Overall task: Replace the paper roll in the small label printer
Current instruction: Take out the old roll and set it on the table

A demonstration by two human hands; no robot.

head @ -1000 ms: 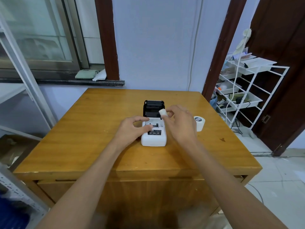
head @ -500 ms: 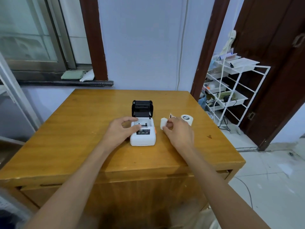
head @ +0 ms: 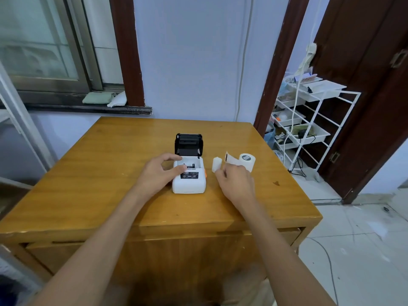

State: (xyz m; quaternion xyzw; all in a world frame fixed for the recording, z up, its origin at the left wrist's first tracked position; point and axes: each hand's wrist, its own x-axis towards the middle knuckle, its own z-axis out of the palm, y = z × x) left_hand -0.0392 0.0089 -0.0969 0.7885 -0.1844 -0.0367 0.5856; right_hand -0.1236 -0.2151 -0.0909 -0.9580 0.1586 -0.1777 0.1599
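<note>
Label printer [head: 189,176] at mid-table [head: 92,180], black lid [head: 188,144] raised; left hand [head: 159,173] curls around printer's left side; small white roll [head: 216,164] stands just right of printer, right hand [head: 236,182] behind it, fingers loosely curled, contact unclear; fuller roll [head: 247,161] farther right.

Domestic room: wooden desk [head: 110,173], barred window [head: 44,51], white wire storage rack [head: 320,120], tiled floor [head: 364,250], dark wooden door [head: 364,85]
</note>
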